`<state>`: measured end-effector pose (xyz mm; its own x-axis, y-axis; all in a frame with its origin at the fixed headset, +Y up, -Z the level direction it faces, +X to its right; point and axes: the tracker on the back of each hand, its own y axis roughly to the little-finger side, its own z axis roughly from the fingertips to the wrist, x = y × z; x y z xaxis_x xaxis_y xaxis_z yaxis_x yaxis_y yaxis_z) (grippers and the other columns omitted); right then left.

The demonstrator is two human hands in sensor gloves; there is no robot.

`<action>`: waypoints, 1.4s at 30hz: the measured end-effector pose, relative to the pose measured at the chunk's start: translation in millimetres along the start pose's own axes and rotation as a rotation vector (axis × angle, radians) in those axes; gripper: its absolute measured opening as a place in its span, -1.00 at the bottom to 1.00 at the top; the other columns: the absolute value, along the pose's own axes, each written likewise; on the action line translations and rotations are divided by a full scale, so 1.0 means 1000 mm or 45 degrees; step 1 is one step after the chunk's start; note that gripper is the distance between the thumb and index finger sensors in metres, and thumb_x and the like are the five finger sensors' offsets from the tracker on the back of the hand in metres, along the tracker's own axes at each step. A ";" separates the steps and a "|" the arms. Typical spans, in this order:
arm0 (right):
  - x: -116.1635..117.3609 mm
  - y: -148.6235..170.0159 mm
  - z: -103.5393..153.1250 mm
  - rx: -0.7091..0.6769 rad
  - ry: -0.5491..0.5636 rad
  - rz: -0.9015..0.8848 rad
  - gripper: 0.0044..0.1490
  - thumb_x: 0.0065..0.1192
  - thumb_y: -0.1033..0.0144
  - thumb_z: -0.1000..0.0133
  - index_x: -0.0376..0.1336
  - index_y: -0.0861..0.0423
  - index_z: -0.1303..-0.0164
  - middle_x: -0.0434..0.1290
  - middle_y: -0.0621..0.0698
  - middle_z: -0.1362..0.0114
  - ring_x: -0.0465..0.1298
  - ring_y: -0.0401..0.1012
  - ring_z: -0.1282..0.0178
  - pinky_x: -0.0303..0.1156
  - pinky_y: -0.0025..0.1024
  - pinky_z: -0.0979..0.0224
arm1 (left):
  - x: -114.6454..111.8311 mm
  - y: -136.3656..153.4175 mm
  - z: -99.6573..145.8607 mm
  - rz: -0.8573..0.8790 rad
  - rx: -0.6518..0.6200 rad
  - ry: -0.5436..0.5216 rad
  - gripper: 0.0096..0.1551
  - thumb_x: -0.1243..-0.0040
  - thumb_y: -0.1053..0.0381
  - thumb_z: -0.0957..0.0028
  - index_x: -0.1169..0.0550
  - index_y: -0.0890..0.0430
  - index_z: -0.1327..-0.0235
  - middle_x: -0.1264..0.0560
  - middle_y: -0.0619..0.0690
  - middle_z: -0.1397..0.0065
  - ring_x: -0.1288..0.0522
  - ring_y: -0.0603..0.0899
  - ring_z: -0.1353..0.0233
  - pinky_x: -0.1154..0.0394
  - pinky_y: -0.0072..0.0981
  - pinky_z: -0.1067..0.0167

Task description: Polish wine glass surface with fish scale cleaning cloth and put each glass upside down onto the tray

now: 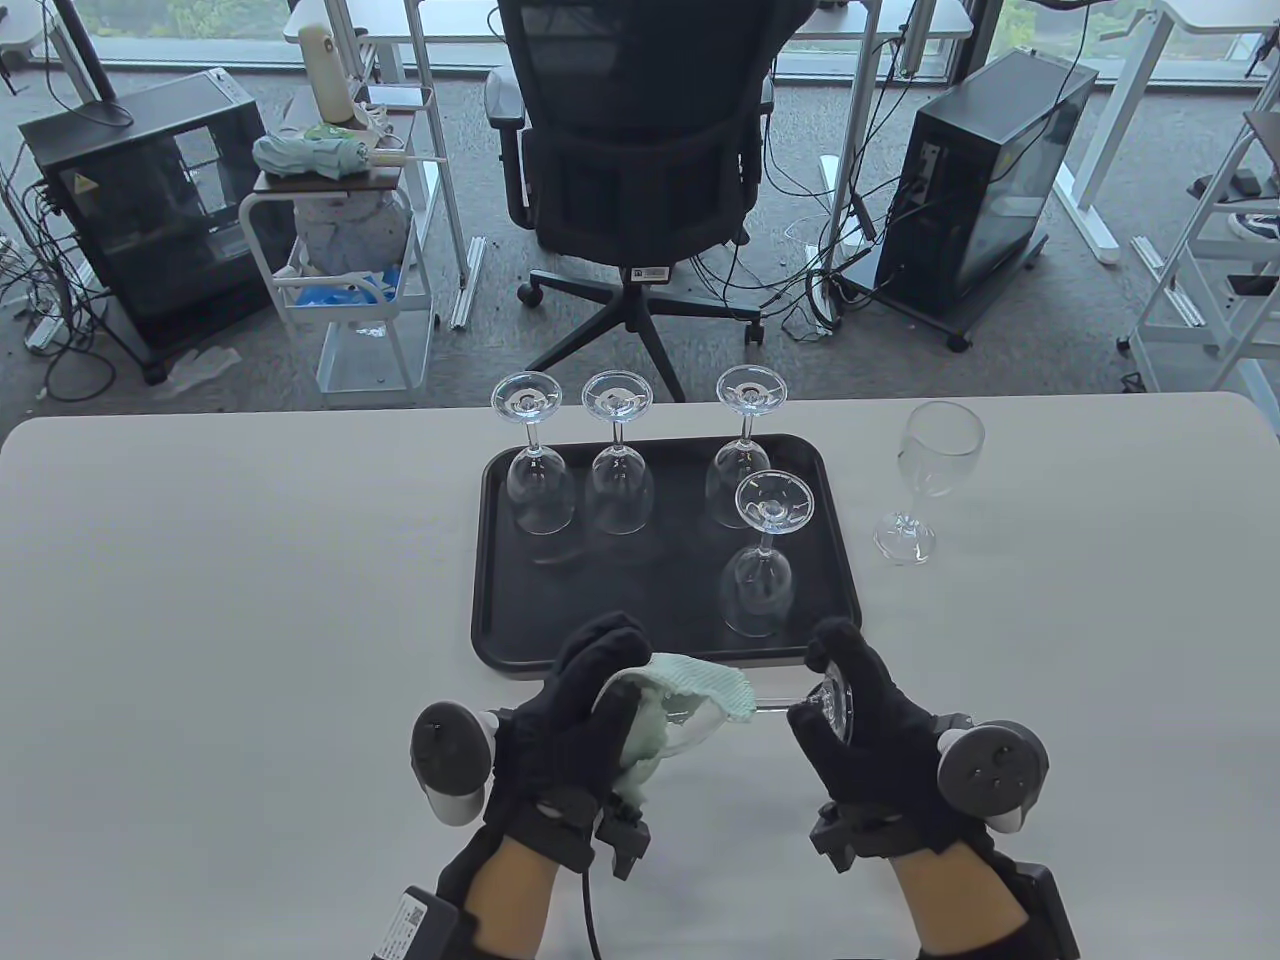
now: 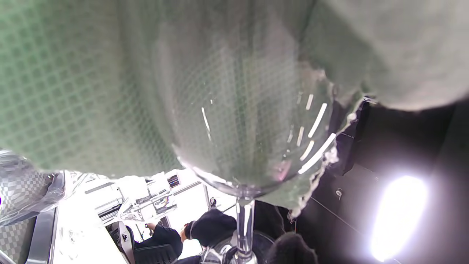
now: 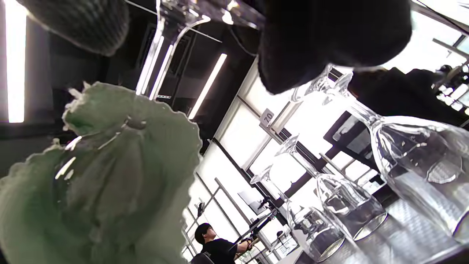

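A wine glass [image 1: 775, 708] lies sideways in the air in front of the black tray [image 1: 600, 600]. My left hand [image 1: 590, 700] grips the pale green cloth [image 1: 700, 685], wrapped round the bowl. My right hand [image 1: 850, 700] grips the foot of the glass. In the left wrist view the cloth [image 2: 110, 91] covers the bowl [image 2: 249, 146], and the stem [image 2: 244, 223] runs down out of it. The right wrist view shows the cloth [image 3: 110, 183] and the stem [image 3: 157, 47] under my fingers [image 3: 329, 33]. Several glasses stand upside down on the tray, the nearest [image 1: 760, 590] at its right front.
One more glass [image 1: 935, 460] stands upright on the white table [image 1: 200, 600], just right of the tray. The tray's left front part is bare. Behind the table are an office chair [image 1: 630, 150], a small trolley [image 1: 340, 250] and computer cases on the floor.
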<state>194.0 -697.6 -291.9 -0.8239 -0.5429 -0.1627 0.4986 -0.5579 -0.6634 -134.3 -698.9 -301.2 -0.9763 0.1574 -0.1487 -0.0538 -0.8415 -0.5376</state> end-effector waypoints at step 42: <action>0.131 -0.064 -0.155 0.402 -0.398 1.057 -0.10 0.20 -0.38 -0.15 0.10 -0.14 -0.61 0.02 0.17 -0.72 0.43 0.21 -0.37 0.53 -0.01 -0.21 | 0.058 0.004 0.005 0.253 0.006 -0.325 -0.45 -0.02 -0.33 -0.24 -0.51 -0.04 -0.32 -0.38 -0.01 -0.56 -0.43 0.26 -0.47 -0.50 0.28 -0.26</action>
<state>11.9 -635.6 -383.9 -0.0852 -0.9616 -0.2609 0.9817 -0.0362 -0.1872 -192.0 -696.0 -308.1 -0.9888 -0.1445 -0.0370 0.1428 -0.8452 -0.5151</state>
